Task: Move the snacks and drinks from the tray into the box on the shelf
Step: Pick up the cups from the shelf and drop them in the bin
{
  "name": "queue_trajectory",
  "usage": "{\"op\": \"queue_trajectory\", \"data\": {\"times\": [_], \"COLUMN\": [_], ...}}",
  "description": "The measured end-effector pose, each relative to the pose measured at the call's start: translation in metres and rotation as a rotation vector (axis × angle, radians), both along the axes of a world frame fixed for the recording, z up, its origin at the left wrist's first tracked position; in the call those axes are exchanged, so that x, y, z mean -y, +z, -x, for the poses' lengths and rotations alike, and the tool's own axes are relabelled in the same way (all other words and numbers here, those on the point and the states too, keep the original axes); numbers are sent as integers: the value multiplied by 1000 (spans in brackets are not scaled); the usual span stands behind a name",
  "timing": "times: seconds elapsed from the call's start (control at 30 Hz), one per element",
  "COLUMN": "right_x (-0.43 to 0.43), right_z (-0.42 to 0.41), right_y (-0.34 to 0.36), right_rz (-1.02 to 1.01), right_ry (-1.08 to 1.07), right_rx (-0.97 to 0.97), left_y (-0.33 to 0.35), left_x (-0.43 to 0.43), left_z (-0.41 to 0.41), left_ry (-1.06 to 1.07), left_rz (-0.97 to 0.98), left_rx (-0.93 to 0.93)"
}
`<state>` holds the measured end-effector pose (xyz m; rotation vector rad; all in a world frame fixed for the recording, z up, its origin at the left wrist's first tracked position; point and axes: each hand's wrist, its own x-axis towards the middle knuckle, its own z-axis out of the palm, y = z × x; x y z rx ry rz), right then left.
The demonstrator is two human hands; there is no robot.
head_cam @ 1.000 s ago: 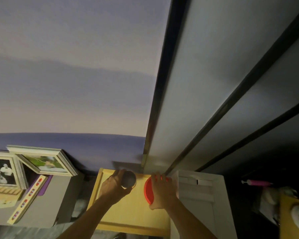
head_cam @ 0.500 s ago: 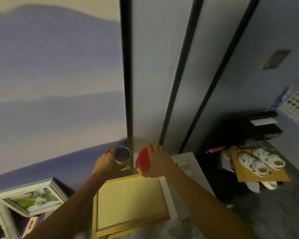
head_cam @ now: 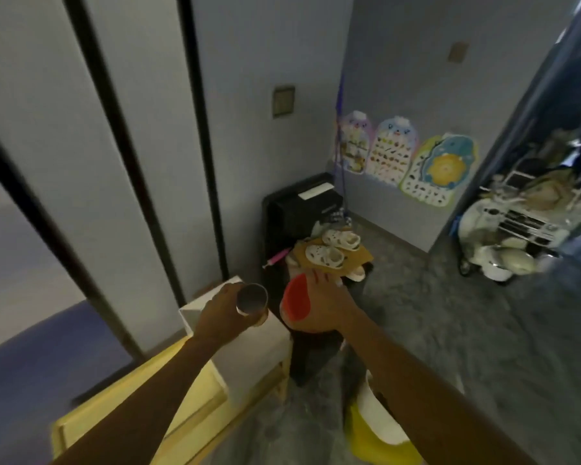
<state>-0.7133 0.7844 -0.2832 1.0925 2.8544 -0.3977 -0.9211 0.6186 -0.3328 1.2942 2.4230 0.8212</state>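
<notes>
My left hand [head_cam: 220,312] grips a small drink can [head_cam: 252,299], its round metal end facing the camera. My right hand [head_cam: 322,307] holds a red round-ended snack container [head_cam: 296,298]. Both hands are raised side by side above the white box-like surface [head_cam: 249,350] that stands next to the yellow wooden tray [head_cam: 141,411]. The tray's inside looks bare where it shows; my left forearm crosses it. No shelf box can be told apart in this blurred view.
Grey panels with black strips [head_cam: 114,129] fill the left. A black stand [head_cam: 299,209] with white sandals on cardboard [head_cam: 332,253] is just beyond my hands. A yellow and white object [head_cam: 376,431] lies on the grey floor. Posters [head_cam: 406,162] hang on the blue wall; a toy car [head_cam: 517,229] is far right.
The view has swung right, from the wall and picture frames to the room corner. Both hands have lifted off the yellow tray, carrying the can and red container rightward.
</notes>
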Motion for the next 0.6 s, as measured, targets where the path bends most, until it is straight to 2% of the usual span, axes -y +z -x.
{"op": "queue_trajectory", "data": {"times": [0.07,0.2,0.3,0.37,0.6], "right_x": [-16,-34,-42,-48,-84], "right_z": [-61,-167,-233,-269,-343], "right_y": [2,-3,-12,-18,-64], "right_rz": [36,-15,14,8,56], "right_ry": [-91,-246,-357,-410,-521], "right_rx": [7,-21,-9,15,76], "left_y": [14,26,7,-20,-13], "left_x": [-24,-72,-105,-128,-183], "left_z": [-61,-166,-221,-245,-329], "left_ry": [-72,-260,-320,-371,-525], "left_rz": [-15,5,20,29,89], "left_rx": [22,70,64,48,56]}}
